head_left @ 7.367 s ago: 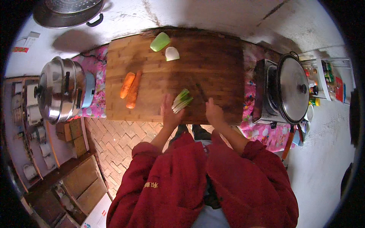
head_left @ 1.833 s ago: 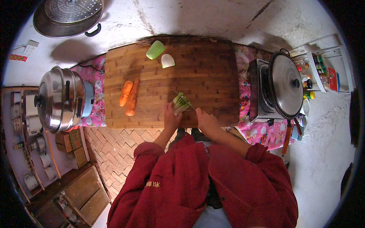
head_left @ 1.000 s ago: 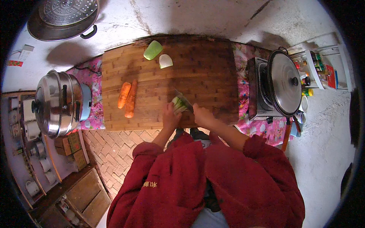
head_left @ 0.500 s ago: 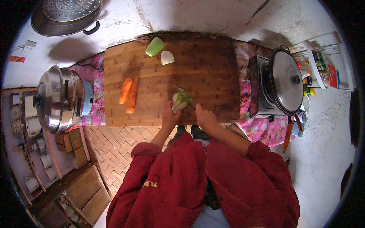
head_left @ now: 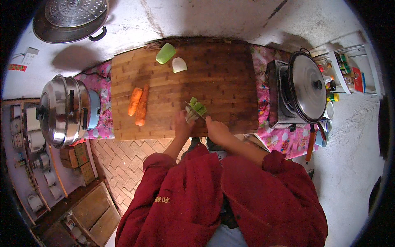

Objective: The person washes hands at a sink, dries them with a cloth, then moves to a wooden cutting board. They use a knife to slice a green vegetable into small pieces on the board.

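Near the front edge of the wooden cutting board (head_left: 224,82), my left hand (head_left: 182,124) is closed on the pale stalks of a green vegetable (head_left: 190,116). My right hand (head_left: 218,131) grips a knife (head_left: 202,117) whose thin blade slants across the stalks. Beyond the blade lie green cut pieces (head_left: 198,107) of the same vegetable. Two peeled carrots (head_left: 141,108) rest side by side to the left. At the far side are a light-green chunk of vegetable (head_left: 166,54) and a smaller white piece with a green edge (head_left: 179,65).
A steel steamer pot (head_left: 63,110) stands left of the board. To the right, a lidded pan (head_left: 307,87) sits on a stove (head_left: 278,99), over a pink flowered cloth (head_left: 284,142). A wall shelf (head_left: 349,74) holds jars and packets. Another pan (head_left: 74,20) hangs on the wall.
The knife has come down through the vegetable, and its green end now lies as separate pieces beyond the blade. Both hands remain nearly in place; the view has shifted slightly.
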### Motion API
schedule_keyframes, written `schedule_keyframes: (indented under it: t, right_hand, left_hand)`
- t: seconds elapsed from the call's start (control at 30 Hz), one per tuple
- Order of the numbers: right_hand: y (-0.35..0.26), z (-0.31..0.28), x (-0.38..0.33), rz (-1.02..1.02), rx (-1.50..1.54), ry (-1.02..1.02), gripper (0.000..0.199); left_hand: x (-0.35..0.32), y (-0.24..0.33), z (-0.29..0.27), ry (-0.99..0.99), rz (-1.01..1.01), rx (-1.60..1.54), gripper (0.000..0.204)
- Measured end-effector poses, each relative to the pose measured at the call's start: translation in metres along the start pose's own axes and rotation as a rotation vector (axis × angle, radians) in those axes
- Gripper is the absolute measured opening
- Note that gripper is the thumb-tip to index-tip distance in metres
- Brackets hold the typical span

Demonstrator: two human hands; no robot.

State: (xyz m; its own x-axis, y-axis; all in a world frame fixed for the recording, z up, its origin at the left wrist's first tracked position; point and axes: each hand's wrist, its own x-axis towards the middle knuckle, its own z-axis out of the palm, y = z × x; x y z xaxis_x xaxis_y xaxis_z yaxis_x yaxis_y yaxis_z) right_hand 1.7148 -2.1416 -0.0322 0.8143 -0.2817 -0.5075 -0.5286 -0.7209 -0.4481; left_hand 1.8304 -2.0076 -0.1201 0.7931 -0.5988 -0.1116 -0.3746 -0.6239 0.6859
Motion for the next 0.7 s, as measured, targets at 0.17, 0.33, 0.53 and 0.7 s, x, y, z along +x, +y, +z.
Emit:
schedule_keyframes:
  t: [0.17,0.33,0.53,0.7]
  right_hand:
    - [0.021,0.051,0.019,0.020,-0.025,0.031,0.036]
    - [0.037,0.063,0.027,-0.021,-0.051,0.084,0.022]
    - [0.032,0.026,0.027,-0.069,-0.135,0.097,0.020]
    - [0.029,0.007,0.000,-0.067,-0.102,0.088,0.018]
  left_hand:
    - [0.001,-0.007,0.008,0.021,0.027,-0.020,0.053]
    - [-0.006,-0.024,0.025,0.050,-0.007,-0.169,0.055]
    - [-0.002,-0.012,0.032,0.140,-0.039,-0.238,0.054]
    - [-0.010,-0.008,0.015,0.080,-0.003,-0.130,0.051]
